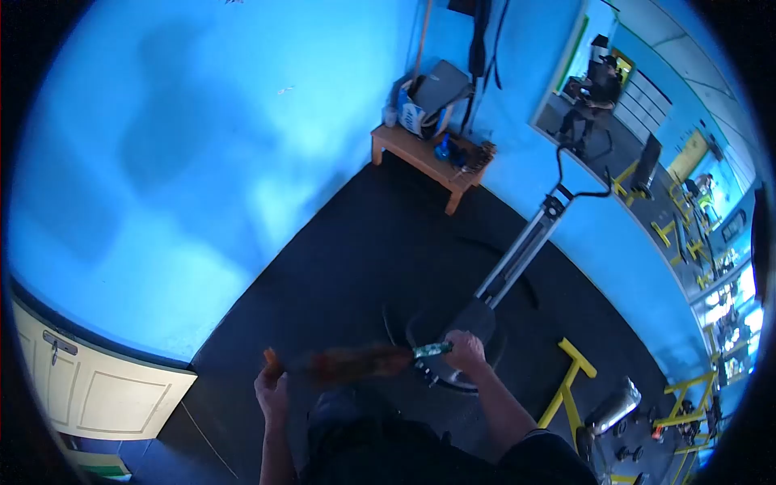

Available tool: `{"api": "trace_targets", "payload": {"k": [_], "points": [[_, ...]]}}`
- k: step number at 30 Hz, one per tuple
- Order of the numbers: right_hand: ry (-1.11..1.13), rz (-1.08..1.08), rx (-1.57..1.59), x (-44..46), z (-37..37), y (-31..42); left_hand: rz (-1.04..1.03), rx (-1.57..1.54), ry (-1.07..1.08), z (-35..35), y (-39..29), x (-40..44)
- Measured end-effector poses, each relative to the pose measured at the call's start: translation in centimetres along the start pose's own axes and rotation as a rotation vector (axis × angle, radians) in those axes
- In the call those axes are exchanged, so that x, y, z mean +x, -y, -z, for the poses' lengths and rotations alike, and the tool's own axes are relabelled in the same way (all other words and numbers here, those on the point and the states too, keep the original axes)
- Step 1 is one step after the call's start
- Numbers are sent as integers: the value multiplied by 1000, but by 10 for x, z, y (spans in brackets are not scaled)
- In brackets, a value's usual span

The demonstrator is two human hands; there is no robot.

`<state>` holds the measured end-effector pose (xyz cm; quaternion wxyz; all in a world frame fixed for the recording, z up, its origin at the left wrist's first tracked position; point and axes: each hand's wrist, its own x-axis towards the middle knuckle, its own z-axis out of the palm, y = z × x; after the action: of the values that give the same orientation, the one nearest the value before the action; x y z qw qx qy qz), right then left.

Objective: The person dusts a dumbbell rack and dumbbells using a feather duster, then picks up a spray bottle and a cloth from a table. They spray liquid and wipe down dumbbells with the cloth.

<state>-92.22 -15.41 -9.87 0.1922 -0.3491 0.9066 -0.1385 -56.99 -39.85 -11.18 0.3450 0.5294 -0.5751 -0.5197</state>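
My right hand [465,352] is closed around the green end of a handle, at the lower middle of the view. From that handle a blurred reddish-brown duster-like thing [360,364] stretches left toward my left hand. My left hand [272,394] is raised at the lower left, its fingers closed on a small orange piece [272,360]. Whether the orange piece joins the blurred thing is not clear. Both forearms reach up from the bottom edge, over the dark floor [323,283].
A grey exercise machine [517,252] stands just beyond my right hand. Behind it, a wooden bench [420,153] holds bags and a blue bottle [442,149]. Yellow gym frames [571,380] are at the right, below a wall mirror [638,105]. A cream door [97,372] is at the left.
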Motion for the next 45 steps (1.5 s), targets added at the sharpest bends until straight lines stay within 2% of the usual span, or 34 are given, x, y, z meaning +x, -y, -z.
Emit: {"api": "trace_targets", "payload": {"k": [2,6,10,13,15,16,18,19,21,22,24,26,27,30,32,37,40,43,45], "points": [[-173,159,-1,68,12,13,38,2,-3,-23,-5,44],[-238,161,-7,147,-4,8,70,-20,87,-67,2,149],[-180,-232,130,153,-18,-1,38,108,314,-134,-36,252],[-220,-368,130,157,-17,-7,-64,291,532,-185,-71,312],[-264,-407,126,172,-14,-17,-279,559,661,-232,-108,346],[-268,-462,151,181,-7,-16,-297,564,688,-255,-121,365],[-274,-531,181,208,3,-20,-534,654,753,-299,-138,396],[-230,-594,205,225,7,-24,-547,655,767,-321,-142,409],[-206,-667,245,265,14,-35,-255,459,767,-365,-150,434],[-186,-744,208,285,17,-43,-278,462,781,-387,-146,445],[-177,-841,197,327,22,-53,-141,359,764,-424,-133,473],[-130,-994,215,376,22,-66,-116,389,827,-458,-148,496],[-140,-1001,233,400,16,-77,-74,395,870,-475,-155,508],[-93,-1045,269,451,5,-99,-95,435,888,-531,-165,558],[112,-1240,754,492,40,-107,-95,400,872,-567,-198,573],[72,-1310,835,581,65,-136,-67,422,920,-664,-218,621],[25,-1363,839,634,85,-139,-38,510,1010,-729,-212,653],[76,-1394,807,674,86,-149,-51,646,1147,-792,-225,681],[-116,-1341,696,700,73,-154,-123,675,1283,-832,-241,700]]}}
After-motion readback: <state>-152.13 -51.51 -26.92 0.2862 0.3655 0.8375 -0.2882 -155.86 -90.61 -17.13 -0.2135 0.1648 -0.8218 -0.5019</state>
